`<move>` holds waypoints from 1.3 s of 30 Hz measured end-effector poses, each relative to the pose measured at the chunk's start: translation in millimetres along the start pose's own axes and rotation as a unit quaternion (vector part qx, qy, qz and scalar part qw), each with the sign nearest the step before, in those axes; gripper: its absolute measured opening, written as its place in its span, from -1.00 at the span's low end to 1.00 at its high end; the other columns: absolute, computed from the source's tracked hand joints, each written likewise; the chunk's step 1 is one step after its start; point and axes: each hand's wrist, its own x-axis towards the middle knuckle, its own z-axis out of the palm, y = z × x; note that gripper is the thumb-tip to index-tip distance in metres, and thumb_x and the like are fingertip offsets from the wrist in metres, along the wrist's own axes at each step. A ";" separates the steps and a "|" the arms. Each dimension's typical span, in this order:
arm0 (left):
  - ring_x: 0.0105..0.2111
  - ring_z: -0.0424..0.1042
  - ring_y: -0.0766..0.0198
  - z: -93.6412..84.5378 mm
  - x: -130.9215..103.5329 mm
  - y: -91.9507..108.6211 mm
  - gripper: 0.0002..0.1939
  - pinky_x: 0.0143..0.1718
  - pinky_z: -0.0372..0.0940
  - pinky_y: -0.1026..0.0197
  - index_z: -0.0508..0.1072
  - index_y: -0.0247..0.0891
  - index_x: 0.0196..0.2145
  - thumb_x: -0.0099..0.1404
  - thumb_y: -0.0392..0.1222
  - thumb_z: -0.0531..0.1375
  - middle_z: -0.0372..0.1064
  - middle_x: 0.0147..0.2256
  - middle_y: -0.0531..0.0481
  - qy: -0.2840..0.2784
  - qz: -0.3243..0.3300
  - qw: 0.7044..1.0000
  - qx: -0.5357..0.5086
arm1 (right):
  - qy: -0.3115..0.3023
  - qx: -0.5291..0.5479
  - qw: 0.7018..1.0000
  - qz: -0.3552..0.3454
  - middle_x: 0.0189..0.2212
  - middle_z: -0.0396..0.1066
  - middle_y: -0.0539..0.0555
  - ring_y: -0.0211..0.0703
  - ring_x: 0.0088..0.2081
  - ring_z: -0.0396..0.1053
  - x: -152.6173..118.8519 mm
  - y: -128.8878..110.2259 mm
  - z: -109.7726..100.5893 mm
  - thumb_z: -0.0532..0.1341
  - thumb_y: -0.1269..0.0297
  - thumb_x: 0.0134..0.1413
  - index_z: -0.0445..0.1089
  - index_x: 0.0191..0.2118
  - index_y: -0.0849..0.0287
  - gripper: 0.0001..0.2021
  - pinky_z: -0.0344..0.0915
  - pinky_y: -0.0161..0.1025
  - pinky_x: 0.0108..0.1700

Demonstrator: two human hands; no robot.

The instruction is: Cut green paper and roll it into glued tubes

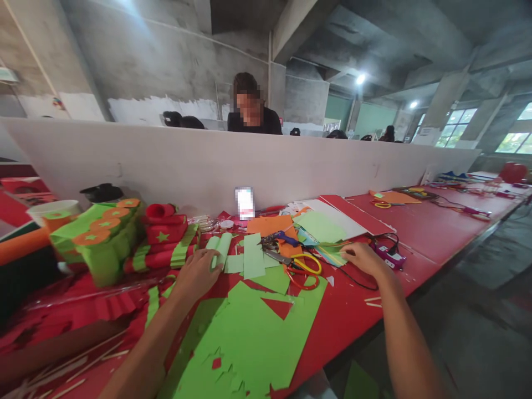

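My left hand (200, 271) rests at the left of the table's middle, its fingers bent against a rolled light green sheet (223, 247). My right hand (358, 256) is at the right, fingers curled together beside thin colored sheets (331, 255); whatever is between its fingertips is too small to make out. Between the hands lie pale green strips (253, 256), scissors with yellow and red handles (305, 266) and a blue-handled glue gun or tool (282, 238). A large cut green sheet (253, 332) lies nearest to me.
Green and orange rolled pieces (103, 238) and red rolls (164, 233) stand at left. A lit phone (245, 203) leans on the white partition (187, 160). Purple device (389, 256) with cables sits right. A person (253, 113) is behind the partition.
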 end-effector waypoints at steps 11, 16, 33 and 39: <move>0.11 0.28 -0.12 0.3 -1.7 -1.3 -0.59 0.09 0.20 -0.10 0.40 -0.30 0.00 0.26 -0.10 0.04 0.34 0.07 -0.31 0.005 -0.004 1.000 -0.015 | 0.114 -0.125 0.985 0.008 -0.47 0.49 0.08 -0.05 -0.44 0.41 7.5 -23.5 -21.3 0.09 0.26 0.21 0.36 -0.24 0.07 -0.88 -0.01 -0.30 -0.45; 0.10 0.29 -0.11 -2.6 -3.2 1.7 -0.61 0.08 0.20 -0.08 0.41 -0.28 -0.02 0.27 -0.11 0.04 0.35 0.06 -0.28 -0.001 -0.014 1.000 -0.009 | 0.182 -0.168 0.969 -0.012 -0.51 0.45 0.06 -0.06 -0.47 0.35 14.4 -59.8 -49.8 0.07 0.20 0.26 0.34 -0.29 0.07 -0.84 -0.06 -0.27 -0.46; 0.10 0.28 -0.11 -9.5 -8.7 9.7 -0.68 0.10 0.17 -0.10 0.44 -0.26 -0.05 0.26 -0.20 0.10 0.34 0.06 -0.28 0.048 -0.015 0.998 -0.033 | 0.508 0.256 0.788 -0.236 -0.43 0.38 -0.03 -0.20 -0.42 0.36 41.7 -233.5 -135.0 0.28 0.15 0.15 0.37 -0.28 0.09 -0.85 0.24 -0.26 -0.37; 0.06 0.34 -0.10 -29.8 -9.9 24.9 -0.69 0.10 0.20 -0.06 0.49 -0.22 -0.11 0.31 -0.03 0.10 0.43 -0.02 -0.22 0.076 0.030 0.962 -0.260 | 0.399 0.539 0.723 -0.166 -0.22 0.47 0.05 -0.10 -0.27 0.47 93.9 -232.5 -64.4 0.24 0.06 0.12 0.25 -0.11 0.07 -0.70 0.38 -0.19 -0.28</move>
